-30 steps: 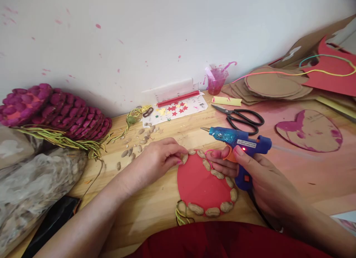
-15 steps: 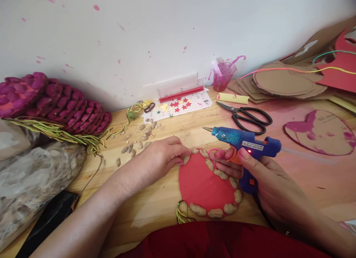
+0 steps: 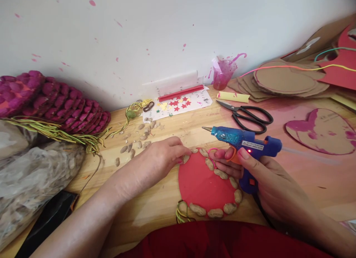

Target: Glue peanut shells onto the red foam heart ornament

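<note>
A red heart-shaped card (image 3: 204, 185) lies on the wooden table, with several peanuts in their shells (image 3: 221, 174) along its edge. At its upper left, the bent fingers of my left hand (image 3: 167, 156) close on a peanut (image 3: 185, 159) at the rim; the fingertips partly cover it. My right hand (image 3: 258, 169) grips a blue hot glue gun (image 3: 236, 136) over the right side of the heart. Its metal nozzle points left and a red light glows on its body. A pink cord loop (image 3: 213, 154) shows by the right fingers, and yellow-green cords (image 3: 182, 213) stick out at lower left.
Loose peanuts (image 3: 139, 144) lie beyond my left forearm. Black-handled scissors (image 3: 244, 115), paper stars (image 3: 178, 104) and a pink-stained cup (image 3: 222, 74) stand farther back. Purple peanut-covered pieces (image 3: 61, 102) and a plastic bag (image 3: 36, 184) fill the left; cardboard shapes (image 3: 286, 80) are stacked right.
The camera view has shifted very slightly. Both hands keep nearly the same places, the left at the peanut on the heart's edge and the right around the glue gun.
</note>
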The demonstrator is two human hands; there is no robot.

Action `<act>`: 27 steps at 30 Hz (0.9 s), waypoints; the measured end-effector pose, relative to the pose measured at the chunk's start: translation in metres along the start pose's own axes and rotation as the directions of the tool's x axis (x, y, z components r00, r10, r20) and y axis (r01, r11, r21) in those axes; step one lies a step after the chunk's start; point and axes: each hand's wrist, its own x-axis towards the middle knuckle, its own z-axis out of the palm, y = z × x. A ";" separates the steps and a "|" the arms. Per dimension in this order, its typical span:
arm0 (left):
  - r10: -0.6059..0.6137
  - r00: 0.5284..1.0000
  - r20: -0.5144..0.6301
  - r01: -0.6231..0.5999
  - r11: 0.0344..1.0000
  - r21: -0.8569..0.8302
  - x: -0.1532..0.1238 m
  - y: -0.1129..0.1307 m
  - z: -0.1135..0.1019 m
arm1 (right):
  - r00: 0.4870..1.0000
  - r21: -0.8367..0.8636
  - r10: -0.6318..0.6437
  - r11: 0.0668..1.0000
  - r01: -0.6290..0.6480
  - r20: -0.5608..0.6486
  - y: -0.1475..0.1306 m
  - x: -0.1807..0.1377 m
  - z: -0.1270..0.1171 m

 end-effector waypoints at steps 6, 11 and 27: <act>0.005 1.000 0.001 -0.005 1.000 0.020 0.000 0.001 0.001 | 1.000 0.000 0.004 1.000 -0.004 0.023 0.000 0.002 0.001; -0.013 1.000 0.027 0.013 1.000 0.025 -0.002 0.003 0.000 | 1.000 0.001 0.013 1.000 -0.013 0.008 0.001 0.001 0.001; -0.114 0.991 0.064 0.110 0.992 0.062 -0.004 0.005 0.003 | 0.999 -0.020 0.047 0.999 -0.047 -0.016 0.001 0.003 -0.001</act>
